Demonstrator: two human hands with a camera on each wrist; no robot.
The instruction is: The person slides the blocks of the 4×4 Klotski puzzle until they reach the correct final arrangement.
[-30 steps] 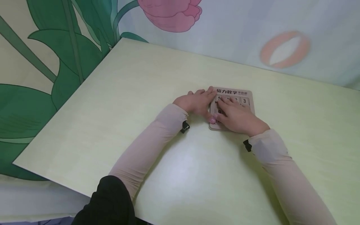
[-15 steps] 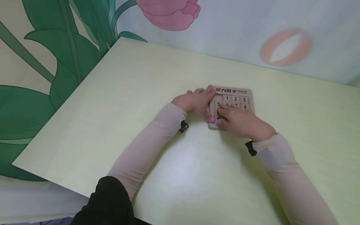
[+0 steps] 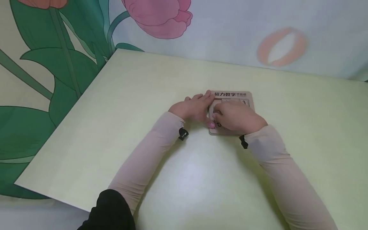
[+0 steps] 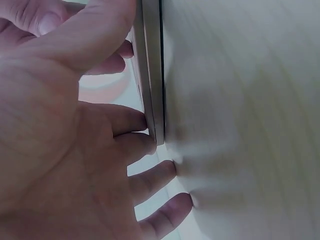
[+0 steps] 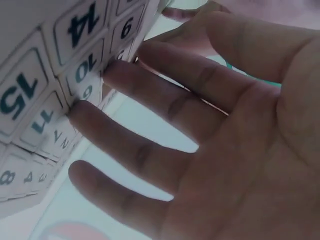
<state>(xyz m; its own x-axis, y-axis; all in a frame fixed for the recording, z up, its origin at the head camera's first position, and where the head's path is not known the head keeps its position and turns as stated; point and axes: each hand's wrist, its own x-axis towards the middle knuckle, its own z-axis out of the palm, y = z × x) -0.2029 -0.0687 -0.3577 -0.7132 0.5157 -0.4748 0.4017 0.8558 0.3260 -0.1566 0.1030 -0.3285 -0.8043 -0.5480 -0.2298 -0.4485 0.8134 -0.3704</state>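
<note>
A wooden number sliding puzzle (image 3: 231,94), with dark printed characters along its far edge, lies flat on the table. My left hand (image 3: 193,109) spreads along its left side, thumb by the near corner and index finger at the far one; in the left wrist view several fingertips meet the puzzle's side edge (image 4: 152,75). Over the tiles lies my right hand (image 3: 237,116), its fingers reaching into the left columns and hiding much of the grid. The right wrist view shows these fingers long and mostly straight, fingertips close to the 10 tile (image 5: 86,71) and neighbouring tiles.
Both hands work on a pale yellow-green table (image 3: 172,166). Behind it hangs a backdrop with a pink flower (image 3: 161,19) and green leaves (image 3: 69,67). A black strap piece (image 3: 183,133) shows at the left wrist, another strap piece (image 3: 243,141) at the right.
Between the first two frames the 5 tile slid from the top row to the second, leaving a gap at top left. My right fingers have since bent over the left columns. The head view shifted slightly.
</note>
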